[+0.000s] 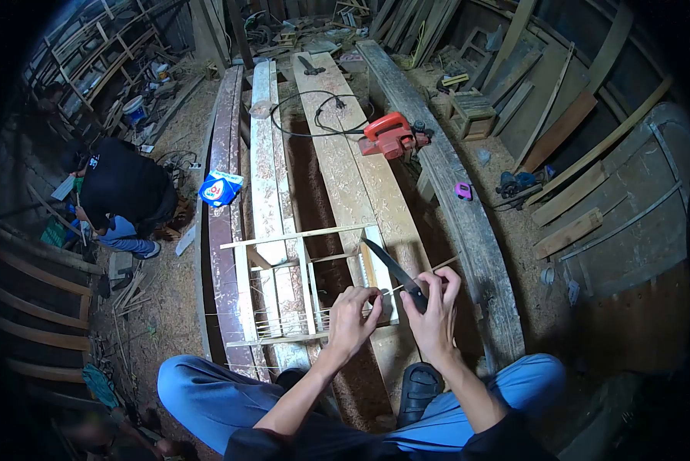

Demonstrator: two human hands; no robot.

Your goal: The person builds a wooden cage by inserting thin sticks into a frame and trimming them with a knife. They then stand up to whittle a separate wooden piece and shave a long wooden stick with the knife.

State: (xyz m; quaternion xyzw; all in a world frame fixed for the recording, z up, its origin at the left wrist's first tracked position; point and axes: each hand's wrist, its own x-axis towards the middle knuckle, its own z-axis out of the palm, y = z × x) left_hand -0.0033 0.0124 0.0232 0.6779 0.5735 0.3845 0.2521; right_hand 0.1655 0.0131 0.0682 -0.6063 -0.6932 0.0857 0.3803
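Note:
My right hand (434, 311) is closed round the handle of a knife (389, 263). Its long dark blade points up and to the left, over the right end of a small wooden frame (306, 286). Close by on the left, my left hand (350, 316) has its fingers pinched together in front of the blade. A thin pale stick seems to run between the two hands, and the left fingertips appear to hold it. The frame lies across the planks, with several thin sticks (272, 326) set in its lower left part.
Long planks (331, 127) covered in shavings stretch away from me. On them lie a red power planer (391, 137) with a black cord, a blue packet (220, 189) and a pink tape measure (463, 190). Another person (126, 184) crouches at the left.

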